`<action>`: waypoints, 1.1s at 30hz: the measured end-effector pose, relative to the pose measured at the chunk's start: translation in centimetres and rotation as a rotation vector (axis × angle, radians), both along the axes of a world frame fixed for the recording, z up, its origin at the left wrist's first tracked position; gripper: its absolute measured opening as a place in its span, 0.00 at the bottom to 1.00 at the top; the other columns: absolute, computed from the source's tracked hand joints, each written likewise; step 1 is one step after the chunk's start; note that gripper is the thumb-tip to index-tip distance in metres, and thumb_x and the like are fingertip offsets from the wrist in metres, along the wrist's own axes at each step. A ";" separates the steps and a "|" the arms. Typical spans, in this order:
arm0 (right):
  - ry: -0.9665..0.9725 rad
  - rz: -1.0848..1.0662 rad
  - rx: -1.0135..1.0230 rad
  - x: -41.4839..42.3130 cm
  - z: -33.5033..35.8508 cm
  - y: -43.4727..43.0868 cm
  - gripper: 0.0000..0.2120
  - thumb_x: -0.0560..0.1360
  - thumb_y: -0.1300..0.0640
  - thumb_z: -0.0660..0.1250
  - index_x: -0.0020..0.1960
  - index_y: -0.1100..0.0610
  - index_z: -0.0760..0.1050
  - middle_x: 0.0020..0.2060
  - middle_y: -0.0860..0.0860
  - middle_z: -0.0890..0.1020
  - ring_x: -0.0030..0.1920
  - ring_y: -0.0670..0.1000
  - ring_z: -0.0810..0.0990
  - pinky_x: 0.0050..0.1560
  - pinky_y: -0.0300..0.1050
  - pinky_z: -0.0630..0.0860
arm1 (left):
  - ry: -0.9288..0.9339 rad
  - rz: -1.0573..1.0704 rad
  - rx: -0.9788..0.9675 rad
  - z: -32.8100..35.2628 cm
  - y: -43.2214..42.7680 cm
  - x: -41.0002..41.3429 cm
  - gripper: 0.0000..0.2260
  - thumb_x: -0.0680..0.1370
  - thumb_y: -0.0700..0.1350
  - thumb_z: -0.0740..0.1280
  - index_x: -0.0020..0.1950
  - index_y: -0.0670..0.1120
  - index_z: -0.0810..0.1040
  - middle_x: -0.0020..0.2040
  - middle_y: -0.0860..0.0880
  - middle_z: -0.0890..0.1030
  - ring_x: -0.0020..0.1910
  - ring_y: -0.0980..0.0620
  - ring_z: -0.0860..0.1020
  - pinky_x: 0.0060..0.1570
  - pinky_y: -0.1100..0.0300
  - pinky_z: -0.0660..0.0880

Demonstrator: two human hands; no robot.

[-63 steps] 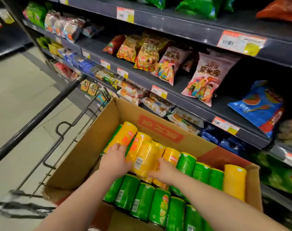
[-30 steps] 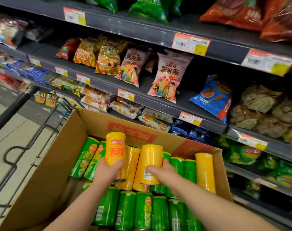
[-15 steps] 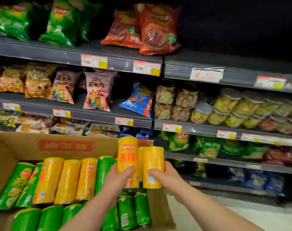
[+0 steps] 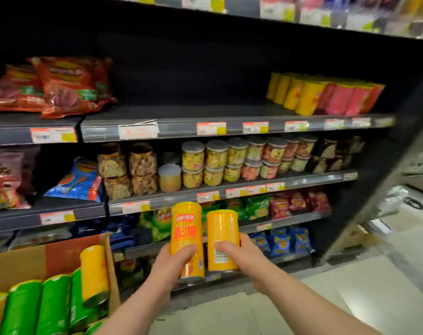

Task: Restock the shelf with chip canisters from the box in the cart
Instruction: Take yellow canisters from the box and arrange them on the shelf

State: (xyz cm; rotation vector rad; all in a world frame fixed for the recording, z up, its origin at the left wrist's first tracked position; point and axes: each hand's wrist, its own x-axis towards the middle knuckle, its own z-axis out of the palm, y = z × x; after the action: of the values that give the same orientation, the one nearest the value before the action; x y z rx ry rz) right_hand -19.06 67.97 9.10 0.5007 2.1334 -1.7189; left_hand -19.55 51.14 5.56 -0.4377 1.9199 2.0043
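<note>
**Yellow pair held right of the box (image 4: 24,262)**

Inside the box lie green canisters (image 4: 22,310) and 1 yellow canister (image 4: 94,272). Just right of the box, the left hand (image 4: 171,259) grips the logo canister (image 4: 186,238) upright. Beside it, the right hand (image 4: 239,257) clamps the barcode canister (image 4: 222,238). Above-right of the box, the shelf (image 4: 205,112) carries stocked canisters (image 4: 309,95).

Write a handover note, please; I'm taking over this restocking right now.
Left hand holds an upright yellow cylindrical chip canister, logo facing out. Right hand holds a second yellow canister, barcode showing.
Both are out of the brown cardboard box, in front of the shelves. Green and yellow canisters lie in the box.
Yellow and pink canisters stand at the right of the upper grey shelf.
Done: two picked up. Left: shelve them, likely beside those, then the rest.
</note>
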 end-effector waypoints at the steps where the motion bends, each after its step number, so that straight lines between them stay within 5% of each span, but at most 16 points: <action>1: 0.006 -0.020 0.001 0.3 0.3 1.4 0.22 0.74 0.49 0.69 0.63 0.50 0.64 0.50 0.46 0.77 0.48 0.45 0.78 0.41 0.38 0.73 | 0.000 -0.016 0.016 0.5 1.4 0.1 0.18 0.74 0.50 0.70 0.61 0.46 0.71 0.50 0.47 0.81 0.47 0.49 0.80 0.40 0.57 0.73; 6: 0.045 -0.073 0.018 0.8 1.6 7.3 0.25 0.72 0.47 0.69 0.66 0.50 0.66 0.55 0.49 0.79 0.54 0.49 0.79 0.52 0.45 0.76 | 0.021 -0.107 0.032 2.1 6.8 -0.7 0.28 0.65 0.56 0.72 0.61 0.47 0.74 0.50 0.46 0.84 0.47 0.47 0.83 0.46 0.54 0.76; 10: 0.081 -0.101 0.000 0.1 2.8 9.9 0.22 0.74 0.47 0.69 0.63 0.50 0.65 0.54 0.48 0.78 0.53 0.49 0.78 0.52 0.45 0.75 | 0.058 -0.155 0.014 3.4 9.2 -1.7 0.26 0.65 0.56 0.73 0.60 0.48 0.75 0.49 0.46 0.85 0.47 0.46 0.83 0.55 0.46 0.77; 14: 0.119 -0.121 -0.007 -1.3 3.8 11.9 0.20 0.74 0.47 0.69 0.61 0.49 0.65 0.53 0.47 0.77 0.52 0.48 0.78 0.50 0.45 0.77 | 0.086 -0.196 0.034 4.2 11.1 -3.7 0.20 0.71 0.53 0.72 0.60 0.48 0.75 0.47 0.45 0.85 0.46 0.44 0.84 0.49 0.49 0.78; 17: 0.147 -0.164 0.002 -3.0 4.5 14.1 0.22 0.73 0.47 0.70 0.63 0.50 0.66 0.55 0.49 0.78 0.53 0.50 0.79 0.54 0.48 0.77 | 0.110 -0.230 0.063 5.0 13.5 -6.0 0.24 0.66 0.54 0.73 0.60 0.49 0.75 0.48 0.46 0.85 0.46 0.44 0.84 0.53 0.47 0.78; 22: 0.197 -0.234 0.035 -7.3 6.1 18.4 0.28 0.69 0.43 0.71 0.65 0.49 0.66 0.54 0.48 0.80 0.53 0.50 0.80 0.57 0.51 0.77 | 0.137 -0.268 0.132 6.4 18.3 -11.2 0.20 0.73 0.51 0.72 0.62 0.48 0.73 0.50 0.46 0.85 0.47 0.46 0.84 0.53 0.48 0.78; 26: 0.245 -0.251 0.044 -11.6 7.9 21.1 0.26 0.72 0.46 0.70 0.66 0.50 0.66 0.53 0.46 0.79 0.51 0.47 0.80 0.47 0.43 0.76 | 0.187 -0.320 0.135 8.3 21.0 -16.0 0.29 0.64 0.57 0.74 0.62 0.50 0.73 0.51 0.47 0.85 0.49 0.46 0.83 0.59 0.44 0.75; 33: 0.325 -0.290 0.019 -18.2 9.9 24.0 0.22 0.75 0.48 0.68 0.65 0.50 0.65 0.52 0.45 0.79 0.48 0.44 0.79 0.37 0.35 0.73 | 0.256 -0.376 0.177 10.5 24.2 -23.6 0.11 0.75 0.48 0.70 0.55 0.50 0.74 0.47 0.46 0.85 0.45 0.45 0.84 0.52 0.47 0.78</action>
State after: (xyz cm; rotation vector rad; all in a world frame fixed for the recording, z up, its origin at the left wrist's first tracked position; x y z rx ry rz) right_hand -37.24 91.96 19.03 0.5950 2.3978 -2.0599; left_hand -43.17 75.38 16.06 0.2206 1.7759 2.0209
